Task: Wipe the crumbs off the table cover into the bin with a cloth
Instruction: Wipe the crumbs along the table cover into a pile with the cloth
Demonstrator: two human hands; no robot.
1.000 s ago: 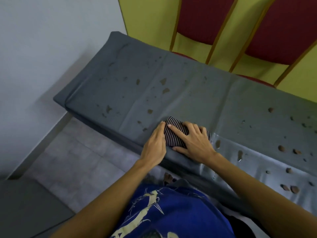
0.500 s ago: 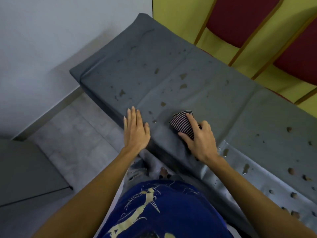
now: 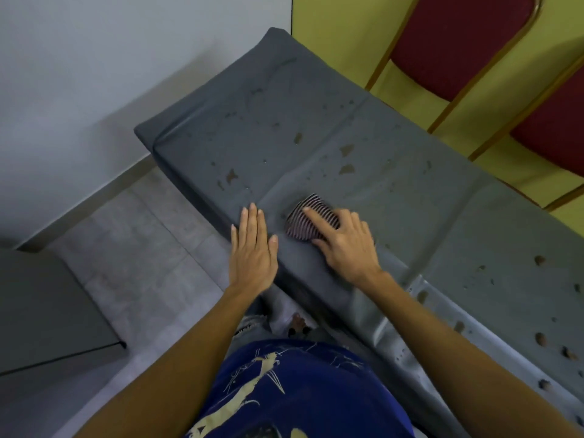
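1. While the head view is the only one, it shows the step clearly enough: wiping looks under way, with most of it left to do.
2. The right hand holds the striped cloth, which is bunched up. The forefinger lies along the top of it, and the thumb and the other fingers curl round its sides. The cloth sits on the grey table cover, near the front edge of the bench.
3. The left hand is flat, palm down, with its fingers straight and together and holding nothing. It lies at the front edge of the cover, just beside the cloth. Whether it presses on the fabric or hovers above it, I cannot tell.
4. Brown crumbs are scattered beyond the cloth towards the far side, and more lie well apart at the right end of the cover.
5. A grey flat-topped object stands on the floor to the left, well apart from the bench. It may be the bin, but I cannot tell.
6. Judging from this, the next move calls for sweeping the cloth through the near crumbs towards the front edge, with the flat left hand ready to catch them. The cover is creased, so crumbs could lodge in the folds, and a light, steady stroke seems wise.
7. Two red chairs stand behind the bench.
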